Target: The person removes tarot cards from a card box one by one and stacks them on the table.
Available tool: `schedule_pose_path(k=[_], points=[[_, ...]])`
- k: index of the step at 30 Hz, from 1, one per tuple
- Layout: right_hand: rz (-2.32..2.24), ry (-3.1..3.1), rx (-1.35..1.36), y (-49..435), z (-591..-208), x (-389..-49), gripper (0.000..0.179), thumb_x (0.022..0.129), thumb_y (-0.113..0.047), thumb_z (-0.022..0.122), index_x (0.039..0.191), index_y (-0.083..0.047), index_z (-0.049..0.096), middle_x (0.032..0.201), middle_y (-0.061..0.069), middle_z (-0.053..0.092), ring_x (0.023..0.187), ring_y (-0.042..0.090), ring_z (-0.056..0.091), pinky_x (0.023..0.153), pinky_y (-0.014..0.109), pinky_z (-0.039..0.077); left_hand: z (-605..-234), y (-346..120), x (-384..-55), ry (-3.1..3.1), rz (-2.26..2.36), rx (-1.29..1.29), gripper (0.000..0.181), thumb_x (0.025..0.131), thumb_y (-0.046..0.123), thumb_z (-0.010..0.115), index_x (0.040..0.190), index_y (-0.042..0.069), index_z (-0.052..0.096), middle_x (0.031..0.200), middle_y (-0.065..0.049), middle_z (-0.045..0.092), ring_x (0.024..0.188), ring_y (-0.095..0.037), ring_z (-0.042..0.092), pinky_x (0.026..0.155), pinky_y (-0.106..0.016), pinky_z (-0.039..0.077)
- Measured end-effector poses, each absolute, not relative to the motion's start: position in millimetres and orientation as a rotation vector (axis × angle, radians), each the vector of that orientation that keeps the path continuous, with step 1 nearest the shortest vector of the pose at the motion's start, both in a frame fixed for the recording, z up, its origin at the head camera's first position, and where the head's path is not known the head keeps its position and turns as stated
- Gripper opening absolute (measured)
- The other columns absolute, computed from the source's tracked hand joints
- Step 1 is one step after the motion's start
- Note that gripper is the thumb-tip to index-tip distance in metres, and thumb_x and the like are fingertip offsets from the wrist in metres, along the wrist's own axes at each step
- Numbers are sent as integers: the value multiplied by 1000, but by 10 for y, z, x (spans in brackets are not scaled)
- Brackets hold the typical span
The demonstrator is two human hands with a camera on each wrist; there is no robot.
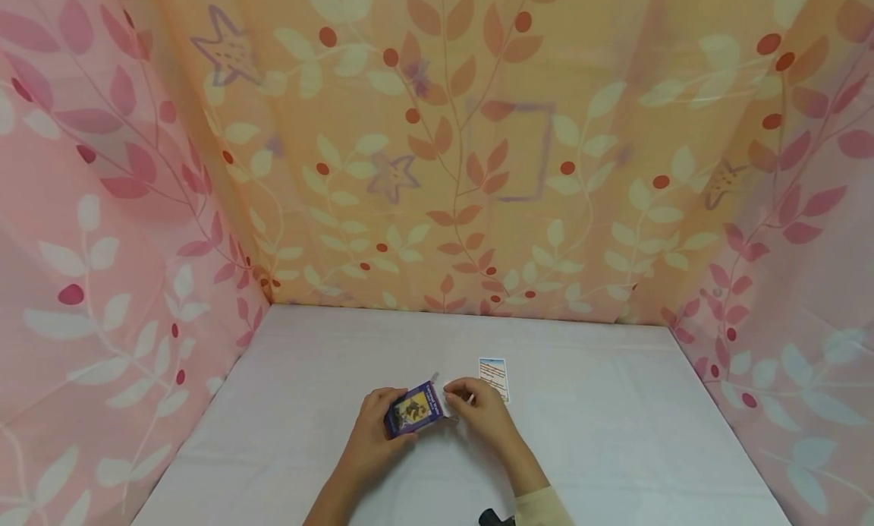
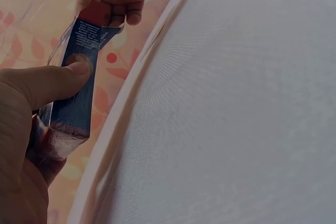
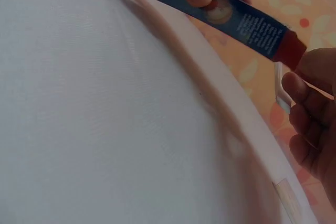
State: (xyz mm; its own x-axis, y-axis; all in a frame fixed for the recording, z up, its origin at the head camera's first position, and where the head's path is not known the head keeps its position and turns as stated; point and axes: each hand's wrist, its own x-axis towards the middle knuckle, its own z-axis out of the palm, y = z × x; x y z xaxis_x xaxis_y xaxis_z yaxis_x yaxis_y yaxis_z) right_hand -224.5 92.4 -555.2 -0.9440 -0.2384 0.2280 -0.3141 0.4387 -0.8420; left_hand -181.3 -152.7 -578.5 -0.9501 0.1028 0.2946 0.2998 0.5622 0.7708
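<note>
A purple-blue card box (image 1: 414, 411) with a yellow picture on its front is held tilted above the white table. My left hand (image 1: 377, 427) grips its lower end, the thumb (image 2: 79, 72) pressing on the narrow printed side. Loose clear wrap shows around the lower end in the left wrist view. At the opened upper end, my right hand (image 1: 481, 411) pinches a red end piece (image 3: 290, 50) between thumb and forefinger; I cannot tell if it is a flap or the contents. A clear strip (image 3: 282, 87) hangs beside the right fingers.
A white card with printed lines (image 1: 493, 376) lies on the table (image 1: 587, 404) just beyond my right hand. A black object (image 1: 493, 518) is at the bottom edge by the right sleeve. Patterned cloth walls (image 1: 451, 230) enclose the table at the back and both sides.
</note>
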Motion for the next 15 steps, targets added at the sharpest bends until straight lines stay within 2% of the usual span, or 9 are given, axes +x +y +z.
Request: schedule_pose_path(k=[15], points=[[1593, -2675, 492, 899, -5622, -2223, 15, 95, -29, 73, 107, -20, 76, 90, -9, 68, 79, 7, 58, 69, 22, 50, -5822, -1544, -1825, -2582, -1324, -374, 79, 68, 20, 96, 138, 26, 60, 134, 9, 55, 128, -13, 48, 110, -47, 44]])
